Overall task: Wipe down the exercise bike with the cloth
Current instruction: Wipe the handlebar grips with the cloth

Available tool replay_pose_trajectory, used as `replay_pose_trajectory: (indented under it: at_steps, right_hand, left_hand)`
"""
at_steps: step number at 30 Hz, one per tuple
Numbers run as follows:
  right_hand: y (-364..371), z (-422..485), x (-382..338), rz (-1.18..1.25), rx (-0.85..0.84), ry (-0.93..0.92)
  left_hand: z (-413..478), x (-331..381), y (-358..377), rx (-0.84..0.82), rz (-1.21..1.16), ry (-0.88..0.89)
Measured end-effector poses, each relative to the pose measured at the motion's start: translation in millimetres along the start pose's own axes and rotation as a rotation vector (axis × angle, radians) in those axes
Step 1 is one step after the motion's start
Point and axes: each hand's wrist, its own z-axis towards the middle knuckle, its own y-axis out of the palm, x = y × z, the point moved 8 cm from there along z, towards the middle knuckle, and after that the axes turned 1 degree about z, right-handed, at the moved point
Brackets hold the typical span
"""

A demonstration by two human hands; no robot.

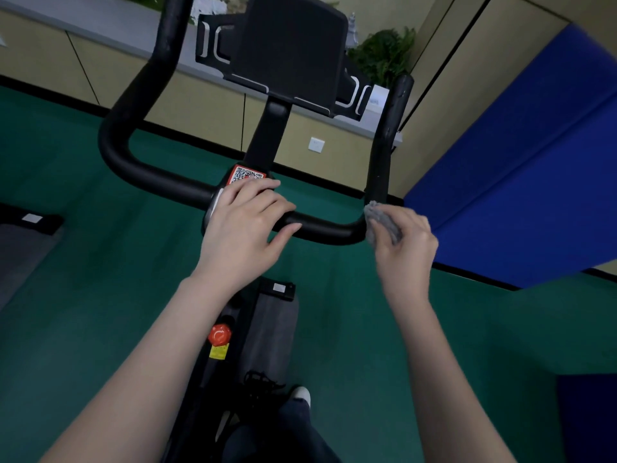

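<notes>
Head view showed the right hand [405, 242] gripping the cloth [382, 222] at the right bend of the handlebar [327, 230], whose side arm rose straight above it, while the left hand [243, 225] lay relaxed on its centre.

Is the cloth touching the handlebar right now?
Touching. The head view shows the cloth, held in the right hand, pressed against the right bend of the handlebar.

Where everything's sitting on the handlebar [324, 230]
Left hand [243, 225] is resting on its middle; the cloth [380, 222] is pressing against the right bend, in the right hand [405, 242].
</notes>
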Motion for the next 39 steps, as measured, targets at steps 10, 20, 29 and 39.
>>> replay_pose_trajectory:
  at_steps: [10, 20, 29, 39]
  right_hand:
    - [47, 35, -39, -0.239, -0.59, -0.192]
    - [66, 52, -43, -0.234, -0.898, -0.204]
    - [76, 45, -43, -0.11, -0.753, -0.176]
    - [50, 31, -37, -0.035, -0.519, -0.296]
  left_hand:
    - [0, 0, -1, -0.009, -0.014, -0.011]
    - [-1, 1, -2, -0.006, -0.026, 0.004]
    - [-1, -1, -2, -0.005, -0.018, -0.007]
    - [-1, -2, -2, 0.01, -0.016, 0.003]
